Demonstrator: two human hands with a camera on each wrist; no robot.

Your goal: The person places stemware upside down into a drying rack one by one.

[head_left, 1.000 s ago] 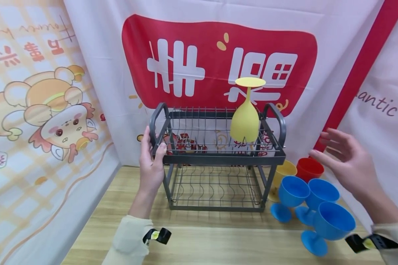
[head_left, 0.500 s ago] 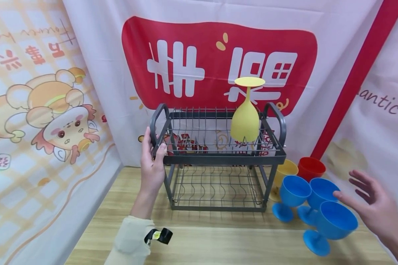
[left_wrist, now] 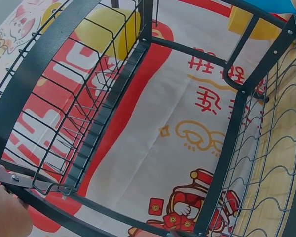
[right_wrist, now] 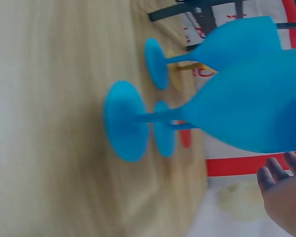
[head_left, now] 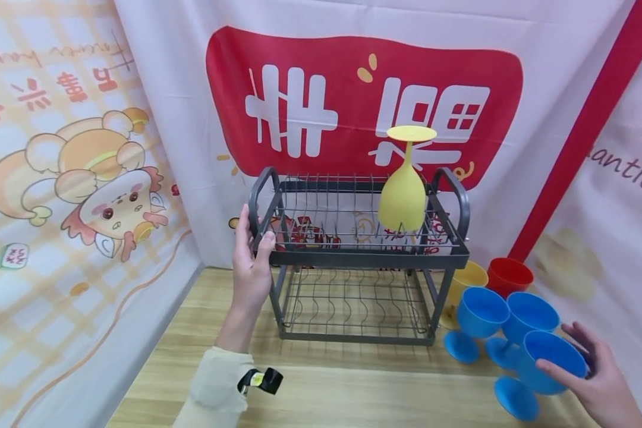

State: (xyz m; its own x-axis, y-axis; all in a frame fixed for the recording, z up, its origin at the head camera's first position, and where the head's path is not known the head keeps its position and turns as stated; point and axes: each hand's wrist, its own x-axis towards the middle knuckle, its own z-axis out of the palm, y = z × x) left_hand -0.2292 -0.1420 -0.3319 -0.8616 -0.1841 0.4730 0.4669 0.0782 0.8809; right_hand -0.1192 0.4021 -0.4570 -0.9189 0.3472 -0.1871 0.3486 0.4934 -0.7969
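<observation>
My left hand (head_left: 251, 276) grips the left upper side of a dark grey two-tier dish rack (head_left: 364, 258), thumb over the frame near its front corner. Part of that hand shows at the lower left of the left wrist view. Upside down on the rack's upper tier, toward the right, stands a yellow goblet (head_left: 403, 196). At the lower right, my right hand (head_left: 601, 380) is spread around the bowl of the nearest blue goblet (head_left: 556, 351), thumb in front and fingers behind. In the right wrist view its fingers (right_wrist: 274, 173) appear beside the bowl (right_wrist: 237, 111); contact cannot be told.
Two more blue goblets (head_left: 481, 312) (head_left: 529, 315), a yellow goblet (head_left: 468, 276) and a red one (head_left: 510, 276) stand upright close together right of the rack. Printed cloth (head_left: 364, 107) hangs behind and at both sides of the wooden table (head_left: 310, 386).
My right hand has come down from beside the rack's upper right to the nearest blue goblet. The left hand keeps its hold on the rack. The head view has shifted slightly.
</observation>
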